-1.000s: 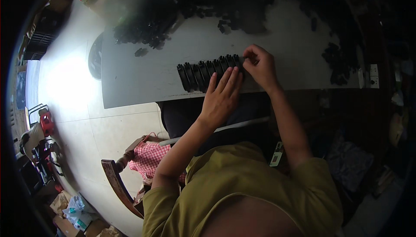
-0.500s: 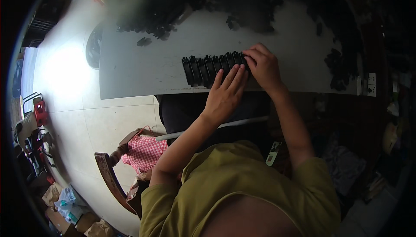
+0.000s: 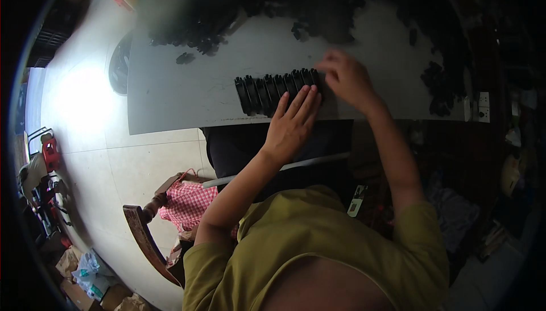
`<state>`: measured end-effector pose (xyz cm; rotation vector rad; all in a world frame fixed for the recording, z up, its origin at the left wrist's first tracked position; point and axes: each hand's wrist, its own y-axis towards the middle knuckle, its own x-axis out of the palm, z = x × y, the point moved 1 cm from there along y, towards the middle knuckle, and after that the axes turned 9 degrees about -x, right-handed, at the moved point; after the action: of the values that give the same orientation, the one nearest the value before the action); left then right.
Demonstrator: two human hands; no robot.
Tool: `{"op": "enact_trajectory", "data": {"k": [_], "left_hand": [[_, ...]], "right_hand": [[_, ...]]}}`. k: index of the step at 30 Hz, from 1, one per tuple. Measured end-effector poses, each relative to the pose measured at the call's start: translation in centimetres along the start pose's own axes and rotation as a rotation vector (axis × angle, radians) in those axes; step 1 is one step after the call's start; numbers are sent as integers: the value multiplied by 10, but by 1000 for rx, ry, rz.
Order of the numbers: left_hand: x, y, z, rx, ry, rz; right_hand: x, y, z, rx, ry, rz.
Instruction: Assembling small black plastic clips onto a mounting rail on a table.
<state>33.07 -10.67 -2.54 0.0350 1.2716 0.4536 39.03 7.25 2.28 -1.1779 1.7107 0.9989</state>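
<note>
A row of slim black plastic pieces (image 3: 264, 94) stands side by side near the front edge of the grey tabletop (image 3: 182, 103). Small notched tips show along the row's far side. My left hand (image 3: 290, 120) lies with outstretched fingers over the right-hand pieces, its fingertips resting on them. Just beyond the row's right end, my right hand (image 3: 346, 78) is lifted a little off the pieces. Its fingers are bent and smeared by motion, so whether anything is between them does not show.
Heaps of loose black parts (image 3: 199, 32) cover the table's far side, with more (image 3: 441, 86) at the right. A white socket strip (image 3: 483, 106) sits at the right edge. A wooden chair arm (image 3: 142, 231) with a pink checked cloth (image 3: 190, 206) is below left.
My right hand has come away from the row's right end and moved slightly up, its fingers now blurred. My left hand stays on the pieces. The whole view has shifted slightly.
</note>
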Motion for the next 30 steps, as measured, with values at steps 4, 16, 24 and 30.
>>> {"op": "enact_trajectory", "data": {"k": [4,16,24,30], "left_hand": [[0,2,3,0,-15,8],[-4,-9,-3,-1,12,-6],[-5,-18,-9,-64,-10,49],[-3,-16,-6,-66,-26,59]], "right_hand": [[24,32,23,77,-136,222],[35,37,33,61,-91,289],[30,42,33,122,61,238],[32,44,32,169,-44,262]]}}
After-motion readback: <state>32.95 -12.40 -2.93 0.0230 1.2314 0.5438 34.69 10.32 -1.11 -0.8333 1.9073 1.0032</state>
